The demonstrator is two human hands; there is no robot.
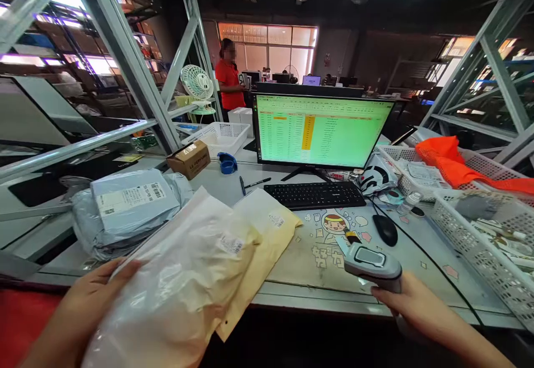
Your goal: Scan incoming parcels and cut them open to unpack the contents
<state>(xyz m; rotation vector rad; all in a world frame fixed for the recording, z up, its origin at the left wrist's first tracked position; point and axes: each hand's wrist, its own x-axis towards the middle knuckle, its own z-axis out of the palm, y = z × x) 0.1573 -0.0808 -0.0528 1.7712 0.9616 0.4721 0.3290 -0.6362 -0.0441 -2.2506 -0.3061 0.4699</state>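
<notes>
My left hand (89, 295) grips the left edge of a clear plastic package (183, 279) with a small white barcode label, held tilted over the desk's front edge. Beneath it lies a second, yellowish package (271, 229). My right hand (411, 301) is wrapped round the handle of a grey handheld barcode scanner (371, 265), whose head points left toward the packages. The scanner hovers just above the desk (317, 279), a short gap from the packages.
Grey mailer bags (125, 206) are stacked at the left. A monitor (321, 128) with a green spreadsheet, keyboard (315, 194) and mouse (386, 229) stand ahead. White baskets (479, 229) line the right; a cardboard box (189, 159) and basket (221, 137) sit behind. A person in red (229, 81) stands far back.
</notes>
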